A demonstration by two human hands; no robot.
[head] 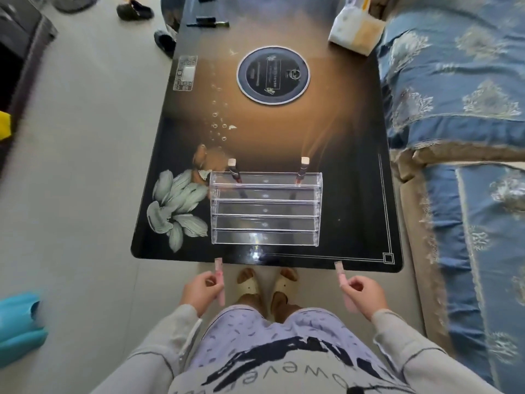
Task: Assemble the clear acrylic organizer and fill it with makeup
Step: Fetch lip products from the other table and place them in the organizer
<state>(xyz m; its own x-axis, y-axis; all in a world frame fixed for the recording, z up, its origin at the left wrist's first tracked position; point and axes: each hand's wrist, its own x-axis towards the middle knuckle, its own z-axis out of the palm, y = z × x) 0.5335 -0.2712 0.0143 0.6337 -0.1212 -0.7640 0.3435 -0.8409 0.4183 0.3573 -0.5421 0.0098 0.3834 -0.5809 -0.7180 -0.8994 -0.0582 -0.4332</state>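
Left grip: my left grip is clamped round a slim pink lip-gloss tube with a pale cap, cap up. I reckon that lets it go in base first.
Right grip: my right grip is wrapped round a second pink pale-capped tube, tilted a little inward, cap up too.
Where my grips hang: both are short of the near edge of the glossy black tabletop, over the floor, one on each side of my slippers.
Organizer: the clear acrylic stepped organizer stands assembled near that edge with its lowest tier facing me, so I can reach every row from here.
Back tier: a dark red tube with a square pale cap stands at the left end and its twin at the right. They lean slightly, caps above the wall.
Why a pair: one tube per grip suits that mirrored layout, I'd say, with each going in on its own side.
Progress: building looks done and filling has barely started. I see nothing in the lower tiers.
Next: lift both over a tier and lower them between the walls.
Watch out: the clear walls are hard to read against the shiny top, and tall tubes may tip.
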